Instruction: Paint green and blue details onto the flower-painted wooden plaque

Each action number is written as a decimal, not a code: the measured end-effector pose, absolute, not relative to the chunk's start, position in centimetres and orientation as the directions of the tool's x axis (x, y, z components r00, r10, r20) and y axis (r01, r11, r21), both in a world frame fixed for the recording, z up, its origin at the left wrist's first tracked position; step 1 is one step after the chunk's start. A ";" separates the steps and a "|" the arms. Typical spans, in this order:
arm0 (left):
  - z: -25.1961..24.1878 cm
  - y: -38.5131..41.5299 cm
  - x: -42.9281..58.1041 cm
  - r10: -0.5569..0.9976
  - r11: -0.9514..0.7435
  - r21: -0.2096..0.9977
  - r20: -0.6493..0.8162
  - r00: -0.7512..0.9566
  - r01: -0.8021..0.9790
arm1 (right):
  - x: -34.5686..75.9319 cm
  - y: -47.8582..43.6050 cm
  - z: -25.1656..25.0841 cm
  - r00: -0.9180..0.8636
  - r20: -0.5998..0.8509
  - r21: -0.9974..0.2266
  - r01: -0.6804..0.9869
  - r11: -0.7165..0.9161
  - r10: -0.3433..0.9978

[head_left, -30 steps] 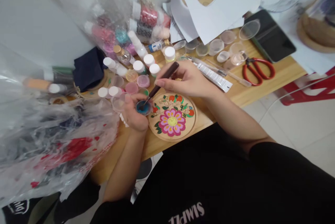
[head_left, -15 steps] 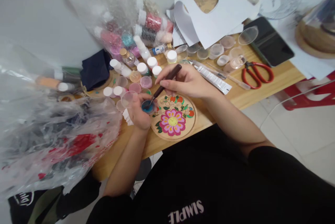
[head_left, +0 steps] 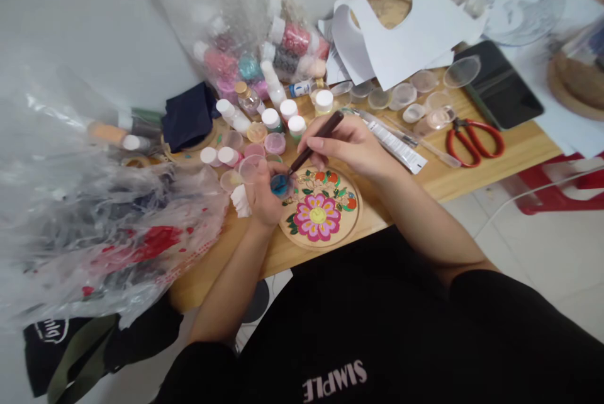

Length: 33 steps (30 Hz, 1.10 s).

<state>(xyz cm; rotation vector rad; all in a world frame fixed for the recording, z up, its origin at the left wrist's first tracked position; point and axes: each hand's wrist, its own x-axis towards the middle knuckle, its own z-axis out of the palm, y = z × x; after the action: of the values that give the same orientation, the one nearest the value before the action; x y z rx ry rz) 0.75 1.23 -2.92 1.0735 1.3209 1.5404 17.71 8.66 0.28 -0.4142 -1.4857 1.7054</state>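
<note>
My left hand [head_left: 265, 197] is closed around a small clear cup of blue paint [head_left: 279, 185], its clear lid [head_left: 253, 168] sticking up beside the fingers. Pinched in my right hand [head_left: 342, 145] is a dark-handled tool [head_left: 315, 141], slanting down to the cup's right rim; its thin tip is too small to make out, so I cannot tell whether it is a brush. Under and right of the cup lies a round wooden board [head_left: 352, 228] painted with a pink flower [head_left: 318, 216], green leaves and orange blooms.
Behind my hands stand several white-capped paint pots [head_left: 271, 119] and small bottles. To the right are a paint tube [head_left: 394, 143], red-handled pliers [head_left: 474, 140], a phone [head_left: 503, 86] and cut paper [head_left: 401, 33]. A crumpled plastic bag [head_left: 141, 246] covers the left side.
The tool's tip has come up from the middle of the blue paint to the cup's right edge. The cup has tilted a little. The whole view has shifted slightly.
</note>
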 end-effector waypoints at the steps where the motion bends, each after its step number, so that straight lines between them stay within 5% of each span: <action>1: -2.9 1.2 0.8 0.953 -0.113 0.992 0.093 -0.287 -0.053 | 17.8 8.7 0.4 -0.608 0.256 -0.935 -0.353 0.033 0.752; 16: -3.2 1.2 1.1 0.953 -0.033 0.994 -0.001 -0.303 -0.108 | 17.8 8.5 0.8 -0.568 0.250 -0.947 -0.314 0.075 0.784; 33: -2.4 1.2 1.3 0.967 -0.086 0.994 0.066 -0.248 -0.068 | 17.8 8.4 0.9 -0.554 0.261 -0.946 -0.309 0.096 0.791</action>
<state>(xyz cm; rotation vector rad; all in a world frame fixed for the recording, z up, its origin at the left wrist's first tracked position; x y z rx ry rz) 1.34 1.15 -2.43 1.0794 1.2915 1.4840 17.79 8.44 0.85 -0.4985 -1.5075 1.6033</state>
